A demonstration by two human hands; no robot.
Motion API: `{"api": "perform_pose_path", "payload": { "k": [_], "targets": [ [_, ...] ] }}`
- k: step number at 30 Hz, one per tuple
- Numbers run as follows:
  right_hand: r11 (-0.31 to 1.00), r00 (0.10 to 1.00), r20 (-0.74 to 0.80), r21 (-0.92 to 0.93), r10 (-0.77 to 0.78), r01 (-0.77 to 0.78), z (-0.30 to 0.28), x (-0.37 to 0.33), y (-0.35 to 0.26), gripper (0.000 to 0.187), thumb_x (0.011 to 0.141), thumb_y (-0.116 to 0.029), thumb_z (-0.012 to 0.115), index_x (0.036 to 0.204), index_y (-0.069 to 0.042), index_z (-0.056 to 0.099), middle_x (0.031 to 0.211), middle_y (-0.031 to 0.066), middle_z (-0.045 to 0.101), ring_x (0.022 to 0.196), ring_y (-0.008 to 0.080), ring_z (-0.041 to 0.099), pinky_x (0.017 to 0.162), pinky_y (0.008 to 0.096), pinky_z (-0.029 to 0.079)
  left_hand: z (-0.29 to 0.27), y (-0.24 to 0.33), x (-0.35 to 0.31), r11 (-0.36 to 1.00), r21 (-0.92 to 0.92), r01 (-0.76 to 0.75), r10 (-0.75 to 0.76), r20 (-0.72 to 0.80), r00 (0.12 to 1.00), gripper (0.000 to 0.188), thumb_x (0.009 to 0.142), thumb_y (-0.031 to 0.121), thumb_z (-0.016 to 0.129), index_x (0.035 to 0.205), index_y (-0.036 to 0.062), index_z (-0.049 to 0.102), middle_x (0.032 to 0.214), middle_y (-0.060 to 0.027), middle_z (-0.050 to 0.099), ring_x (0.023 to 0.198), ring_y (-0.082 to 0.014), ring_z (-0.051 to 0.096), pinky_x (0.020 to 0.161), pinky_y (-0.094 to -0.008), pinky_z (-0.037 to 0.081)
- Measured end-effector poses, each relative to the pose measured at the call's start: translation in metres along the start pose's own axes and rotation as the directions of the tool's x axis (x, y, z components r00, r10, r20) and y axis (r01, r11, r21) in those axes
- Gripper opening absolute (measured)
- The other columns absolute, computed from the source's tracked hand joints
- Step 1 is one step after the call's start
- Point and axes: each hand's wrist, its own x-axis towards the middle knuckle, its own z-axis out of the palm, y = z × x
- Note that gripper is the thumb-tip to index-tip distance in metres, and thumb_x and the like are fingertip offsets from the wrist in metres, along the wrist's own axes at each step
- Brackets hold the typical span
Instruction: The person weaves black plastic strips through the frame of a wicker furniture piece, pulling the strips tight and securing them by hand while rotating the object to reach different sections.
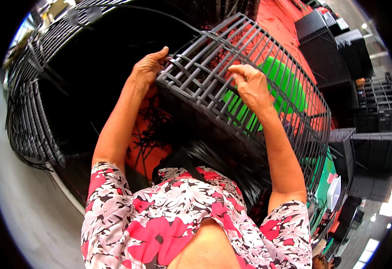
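A large dark frame of closely set parallel bars [191, 96] leans across my lap, its near edge running from beside my left hand down to the right. At its upper left corner, my left hand [150, 67] is curled, thumb pointing up, with the fingers around a thin dark strip [180, 64] that passes among the bars. My right hand [252, 87] is over the bars farther right, thumb and forefinger pinched together. What lies between those fingers is too small to make out.
Bundled dark strands [39, 121] curve along the left. Behind the bars is a bright green plastic piece [290, 85], perhaps a seat, on a red floor [279, 20]. Stacked black woven furniture [328, 54] stands at the right. Loose strips [149, 130] lie below my left hand.
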Motion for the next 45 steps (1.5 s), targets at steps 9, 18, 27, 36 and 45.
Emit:
{"api": "perform_pose_path", "payload": {
  "k": [9,18,27,36,45],
  "targets": [
    [0.819,0.919,0.033,0.44,0.394,-0.367,-0.089,-0.042,0.023,0.017,0.084,-0.008,0.062,0.099,0.001,0.066,0.087,0.0065,0.067,0.077,0.0107,0.061,0.073,0.0236,0.049,0.001,-0.002,-0.018,0.997,-0.021,-0.07,0.073,0.166,0.983,0.012,0.085,0.007,0.059,0.093,-0.0017,0.06,0.093,-0.0159,0.065,0.086,-0.0255,0.064,0.081,-0.0393,0.053],
    [0.902,0.92,-0.049,0.224,0.389,-0.369,-0.088,-0.102,0.011,0.013,0.082,-0.009,0.062,0.091,0.0,0.067,0.084,0.0057,0.067,0.077,0.0108,0.061,0.069,0.0225,0.046,0.0,-0.004,-0.02,0.987,0.025,-0.159,0.156,0.089,0.984,0.018,0.083,0.008,0.062,0.099,-0.0002,0.061,0.097,-0.0125,0.065,0.087,-0.0228,0.063,0.082,-0.0364,0.052],
    [0.916,0.986,0.062,-0.365,-0.155,0.167,-0.033,-0.073,-0.002,0.024,0.083,-0.022,0.06,0.105,-0.016,0.063,0.105,0.0062,0.054,0.095,0.0247,0.05,0.078,0.0389,0.04,0.02,-0.001,-0.032,0.968,0.077,-0.238,0.229,0.114,0.967,0.006,0.083,0.008,0.063,0.086,0.003,0.062,0.082,-0.0066,0.065,0.073,-0.0157,0.063,0.069,-0.0274,0.053],
    [0.956,1.0,0.003,-0.293,-0.031,0.03,-0.018,-0.038,0.005,0.016,0.079,-0.023,0.065,0.084,-0.007,0.067,0.088,0.0062,0.055,0.092,0.0246,0.051,0.081,0.0382,0.039,0.029,-0.003,-0.032,0.965,0.086,-0.247,0.246,0.023,0.969,0.01,0.081,0.012,0.067,0.08,0.0056,0.061,0.076,-0.0084,0.064,0.064,-0.0174,0.063,0.057,-0.0315,0.056],
    [0.975,0.976,0.115,-0.15,0.183,-0.165,-0.007,-0.018,0.014,0.014,0.071,-0.021,0.067,0.081,-0.01,0.069,0.12,0.0094,0.052,0.114,0.0309,0.042,0.099,0.0438,0.033,0.014,-0.005,-0.027,0.979,0.054,-0.197,0.191,0.097,0.977,0.012,0.082,0.012,0.066,0.087,0.0011,0.063,0.081,-0.0107,0.066,0.067,-0.0183,0.066,0.062,-0.032,0.058]
  ]
}}
